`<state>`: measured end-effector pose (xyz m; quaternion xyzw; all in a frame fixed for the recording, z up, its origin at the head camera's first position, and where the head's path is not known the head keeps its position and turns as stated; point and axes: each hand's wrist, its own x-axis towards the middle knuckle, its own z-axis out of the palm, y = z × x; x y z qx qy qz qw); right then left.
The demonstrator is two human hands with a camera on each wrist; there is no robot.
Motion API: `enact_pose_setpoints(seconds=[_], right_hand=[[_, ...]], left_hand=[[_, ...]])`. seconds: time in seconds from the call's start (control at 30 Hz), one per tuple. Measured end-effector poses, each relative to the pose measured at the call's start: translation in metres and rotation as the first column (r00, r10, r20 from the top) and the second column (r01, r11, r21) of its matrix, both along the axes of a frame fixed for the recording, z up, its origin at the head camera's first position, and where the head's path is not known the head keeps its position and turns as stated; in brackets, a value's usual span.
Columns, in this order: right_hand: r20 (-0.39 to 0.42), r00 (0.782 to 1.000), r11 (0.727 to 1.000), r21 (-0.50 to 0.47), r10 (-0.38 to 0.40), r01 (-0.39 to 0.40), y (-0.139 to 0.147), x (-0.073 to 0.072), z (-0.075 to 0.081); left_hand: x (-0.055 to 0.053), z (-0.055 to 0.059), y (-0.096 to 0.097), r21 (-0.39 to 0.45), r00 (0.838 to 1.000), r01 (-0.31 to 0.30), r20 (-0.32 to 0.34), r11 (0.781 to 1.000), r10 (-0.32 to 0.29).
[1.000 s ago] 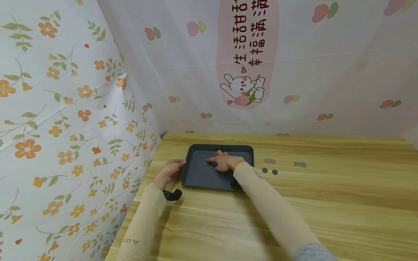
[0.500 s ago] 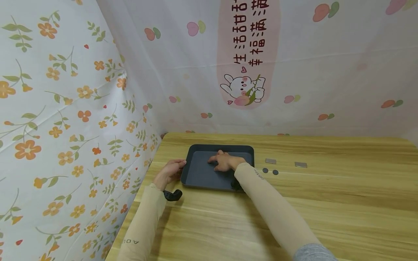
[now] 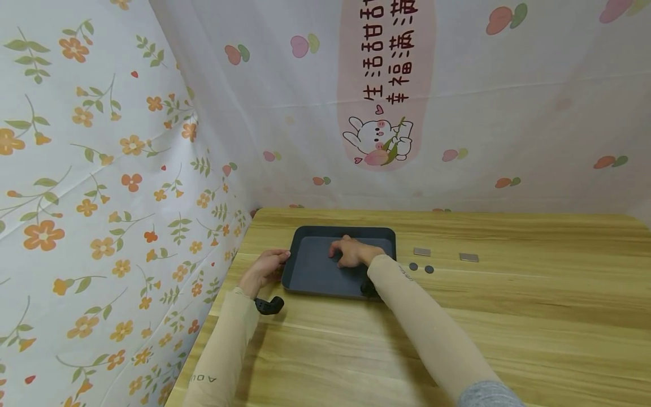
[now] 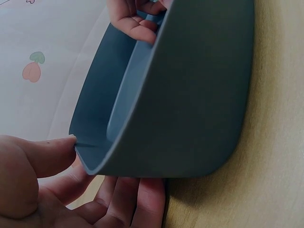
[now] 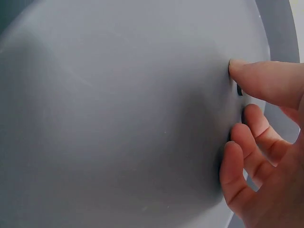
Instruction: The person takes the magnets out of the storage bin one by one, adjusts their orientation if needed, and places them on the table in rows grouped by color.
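Observation:
A dark blue-grey rectangular tray [image 3: 311, 268] lies on the wooden table. My left hand [image 3: 267, 267] grips the tray's left end; in the left wrist view the thumb [image 4: 52, 154] is on the rim and the other fingers lie under and outside the wall. My right hand [image 3: 351, 252] is inside the tray, low over its floor. Between the right thumb [image 5: 268, 80] and the index finger, a sliver of a small black piece [image 5: 239, 90] shows in the right wrist view. The rest of that piece is hidden by the fingers.
Right of the tray lie two small grey rectangular plates [image 3: 421, 252] and two dark round discs [image 3: 429, 269]. Wood-grain table top [image 3: 508, 322] stretches to the right and front. Patterned cloth [image 3: 285, 141] hangs behind and at the left.
My right hand has shifted slightly to the right within the tray, and its outstretched index finger has bent inward. The left hand and the tray stay in place.

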<state>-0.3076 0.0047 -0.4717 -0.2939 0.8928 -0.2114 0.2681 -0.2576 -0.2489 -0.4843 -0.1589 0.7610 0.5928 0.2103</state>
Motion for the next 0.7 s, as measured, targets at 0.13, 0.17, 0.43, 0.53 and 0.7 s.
enact_pose_setpoints(seconds=[0.13,0.17,0.43,0.53,0.7], right_hand=[[0.01,1.0,1.0,-0.011,-0.025,0.025,0.0016,-0.0008,-0.0003],[0.013,0.999,0.999,-0.012,-0.031,0.031,0.0019,-0.0011,-0.0002],[0.009,0.998,0.999,-0.004,-0.054,0.054,0.0013,-0.0024,-0.0003],[0.004,0.998,0.998,-0.005,-0.057,0.057,0.001,-0.0028,-0.0005],[0.009,0.998,0.998,0.0,-0.064,0.064,0.0023,-0.0033,-0.0005]], left_hand=[[0.0003,-0.0004,-0.0004,0.001,1.0,0.001,-0.002,1.0,-0.001],[0.0003,-0.0008,-0.0005,0.001,1.0,0.0,-0.003,1.0,0.0],[0.0004,-0.003,-0.0012,0.009,1.0,0.004,-0.012,1.0,-0.003],[0.0002,-0.003,-0.0012,0.011,1.0,0.004,-0.009,1.0,-0.003],[0.0002,-0.0024,-0.0005,0.015,1.0,0.003,-0.005,1.0,-0.003]])
